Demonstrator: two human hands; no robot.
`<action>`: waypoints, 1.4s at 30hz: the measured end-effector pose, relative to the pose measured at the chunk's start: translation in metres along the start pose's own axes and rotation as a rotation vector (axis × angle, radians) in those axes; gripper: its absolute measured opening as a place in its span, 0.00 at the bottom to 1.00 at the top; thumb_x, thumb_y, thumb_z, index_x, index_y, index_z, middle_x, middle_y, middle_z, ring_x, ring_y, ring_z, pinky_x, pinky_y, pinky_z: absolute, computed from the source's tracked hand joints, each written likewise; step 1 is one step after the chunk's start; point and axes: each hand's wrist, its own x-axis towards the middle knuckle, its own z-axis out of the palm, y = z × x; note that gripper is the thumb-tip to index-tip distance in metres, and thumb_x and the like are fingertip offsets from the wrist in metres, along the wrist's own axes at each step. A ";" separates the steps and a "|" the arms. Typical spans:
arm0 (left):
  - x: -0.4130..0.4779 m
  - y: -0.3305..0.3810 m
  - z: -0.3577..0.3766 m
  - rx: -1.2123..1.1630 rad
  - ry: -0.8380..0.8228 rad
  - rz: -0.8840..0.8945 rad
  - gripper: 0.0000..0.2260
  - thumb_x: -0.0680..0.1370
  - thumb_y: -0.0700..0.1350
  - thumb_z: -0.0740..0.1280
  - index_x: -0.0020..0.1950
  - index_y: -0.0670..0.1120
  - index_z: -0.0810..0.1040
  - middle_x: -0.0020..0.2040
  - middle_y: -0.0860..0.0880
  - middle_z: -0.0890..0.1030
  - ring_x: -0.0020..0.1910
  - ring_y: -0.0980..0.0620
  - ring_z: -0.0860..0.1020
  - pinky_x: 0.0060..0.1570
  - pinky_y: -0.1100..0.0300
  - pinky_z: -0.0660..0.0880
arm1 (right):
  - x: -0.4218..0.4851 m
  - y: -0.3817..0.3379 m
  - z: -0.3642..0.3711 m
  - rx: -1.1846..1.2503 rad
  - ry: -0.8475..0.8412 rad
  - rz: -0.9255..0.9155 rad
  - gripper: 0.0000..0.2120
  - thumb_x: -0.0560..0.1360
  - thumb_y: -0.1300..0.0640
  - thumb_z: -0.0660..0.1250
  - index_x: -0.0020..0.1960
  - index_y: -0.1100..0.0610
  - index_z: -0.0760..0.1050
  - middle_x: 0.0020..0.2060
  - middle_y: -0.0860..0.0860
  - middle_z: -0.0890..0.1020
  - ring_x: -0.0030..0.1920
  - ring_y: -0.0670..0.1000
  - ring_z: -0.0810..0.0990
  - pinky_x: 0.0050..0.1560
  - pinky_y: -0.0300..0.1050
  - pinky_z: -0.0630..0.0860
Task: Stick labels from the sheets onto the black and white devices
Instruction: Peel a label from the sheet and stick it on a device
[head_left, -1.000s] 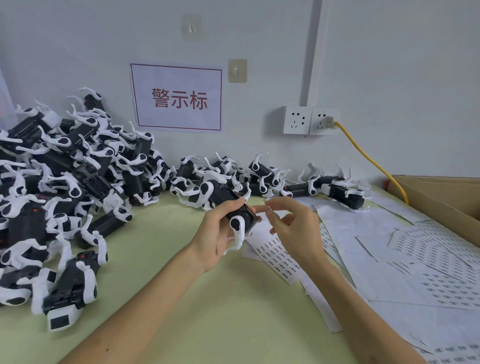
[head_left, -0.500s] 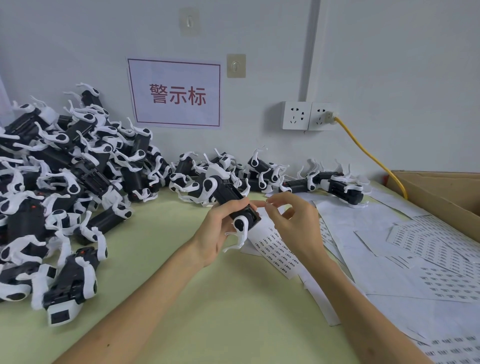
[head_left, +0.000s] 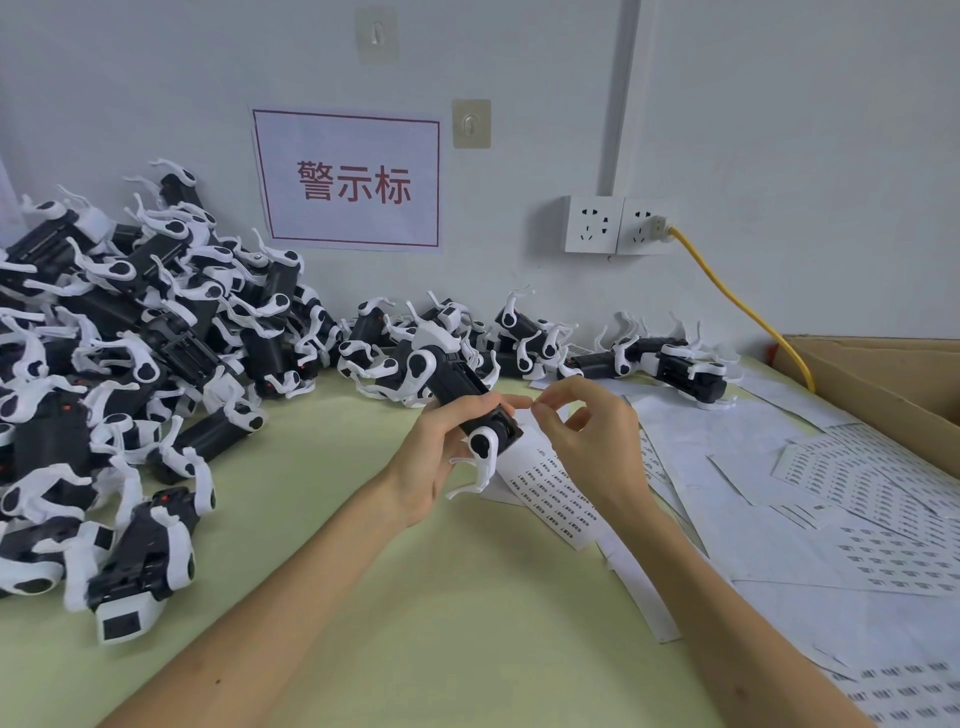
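Note:
My left hand (head_left: 441, 452) grips a black and white device (head_left: 457, 395) above the middle of the green table, its white levers hanging down. My right hand (head_left: 587, 441) hovers just right of the device's near end, thumb and forefinger pinched together; whether a small label sits between them is too small to tell. A strip of printed labels (head_left: 550, 493) lies on the table under both hands. A big heap of the same devices (head_left: 114, 374) fills the left side, and a smaller row of devices (head_left: 670, 364) lies along the wall.
More label sheets (head_left: 841, 499) cover the table's right side. An open cardboard box (head_left: 893, 384) stands at the far right. A yellow cable (head_left: 737, 301) runs from the wall socket (head_left: 618, 223) down behind the box. A red-lettered sign (head_left: 353, 182) hangs on the wall.
Both hands have stayed close together around the device. The right hand's pinched fingertips shifted slightly at the device's near end. The view tilted up a little.

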 end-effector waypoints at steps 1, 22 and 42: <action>0.001 -0.001 0.000 0.001 0.001 -0.001 0.16 0.74 0.53 0.65 0.51 0.41 0.80 0.63 0.48 0.84 0.58 0.49 0.79 0.52 0.56 0.72 | 0.000 0.000 0.000 -0.002 -0.002 0.002 0.08 0.76 0.61 0.71 0.42 0.50 0.80 0.37 0.39 0.82 0.26 0.44 0.72 0.28 0.32 0.66; 0.007 -0.008 0.003 0.052 0.228 -0.020 0.28 0.72 0.70 0.64 0.65 0.56 0.81 0.59 0.53 0.85 0.58 0.52 0.80 0.60 0.51 0.74 | -0.006 -0.018 0.001 0.405 -0.366 0.187 0.38 0.70 0.43 0.77 0.74 0.41 0.62 0.56 0.44 0.83 0.55 0.43 0.84 0.51 0.36 0.76; 0.012 -0.031 -0.007 0.622 -0.036 -0.058 0.13 0.82 0.33 0.62 0.54 0.45 0.84 0.49 0.56 0.83 0.44 0.67 0.81 0.45 0.74 0.74 | 0.011 -0.014 -0.026 0.931 -0.091 0.506 0.14 0.73 0.46 0.72 0.54 0.51 0.78 0.43 0.50 0.81 0.46 0.50 0.79 0.52 0.47 0.72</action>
